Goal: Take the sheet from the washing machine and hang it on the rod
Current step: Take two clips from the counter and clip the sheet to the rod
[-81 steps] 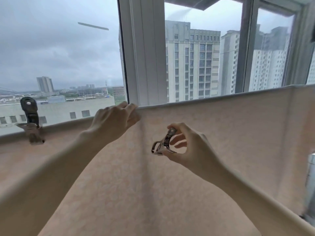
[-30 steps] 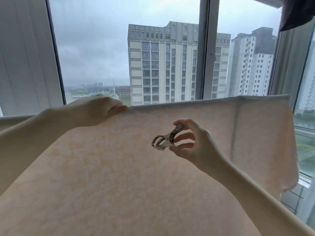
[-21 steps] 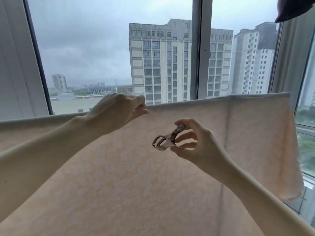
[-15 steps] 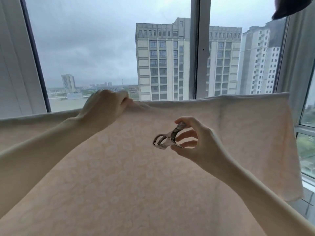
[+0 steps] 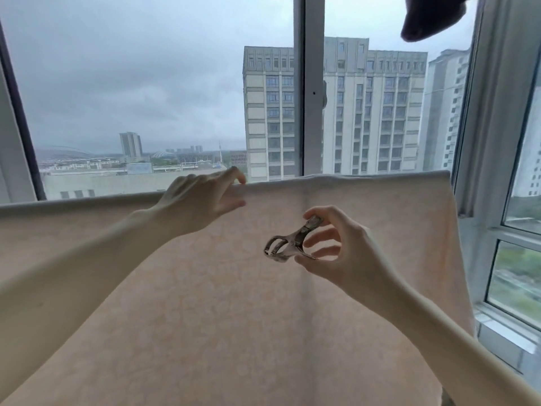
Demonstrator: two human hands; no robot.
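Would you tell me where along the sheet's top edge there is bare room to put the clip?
Free: the fold of the sheet from the left hand to its right corner. The right hand holds the clip just below.

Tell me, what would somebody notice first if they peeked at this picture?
Probably the big peach sheet draped across the bottom half, hanging in front of the window. Next, the right hand at the centre pinching a shiny metal clip, while the left hand reaches to the sheet's top edge. Behind stands a tall grey building.
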